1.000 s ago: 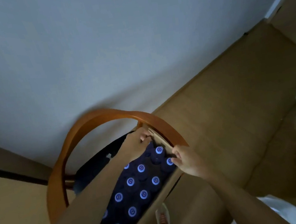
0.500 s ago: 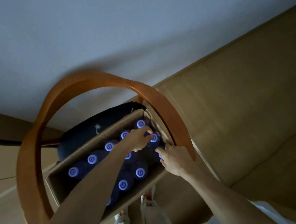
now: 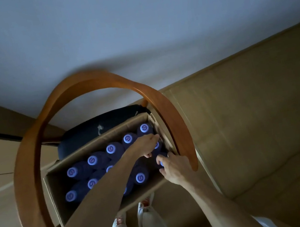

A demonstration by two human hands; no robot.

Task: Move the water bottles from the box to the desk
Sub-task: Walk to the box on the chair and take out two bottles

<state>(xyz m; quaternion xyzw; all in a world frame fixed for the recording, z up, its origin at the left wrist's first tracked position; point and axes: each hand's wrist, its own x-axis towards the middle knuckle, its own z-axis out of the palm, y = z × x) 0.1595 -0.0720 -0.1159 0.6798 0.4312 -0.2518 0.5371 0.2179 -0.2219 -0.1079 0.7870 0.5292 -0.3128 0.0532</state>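
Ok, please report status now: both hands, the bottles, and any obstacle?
Left hand and right hand inside box, each on a bottle top. Bottles all in box. Chair armrest curves close over box.

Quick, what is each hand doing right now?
Left hand: over the bottles in the box; grip cannot be told.
Right hand: fingers curled on a bottle.

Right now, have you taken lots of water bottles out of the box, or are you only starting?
Only starting. The box on the chair looks nearly full of water bottles, and no desk is in view. In hand: the left hand and right hand reach for bottles at the box's right end; no firm grip shows. Left: nearly all the bottles.
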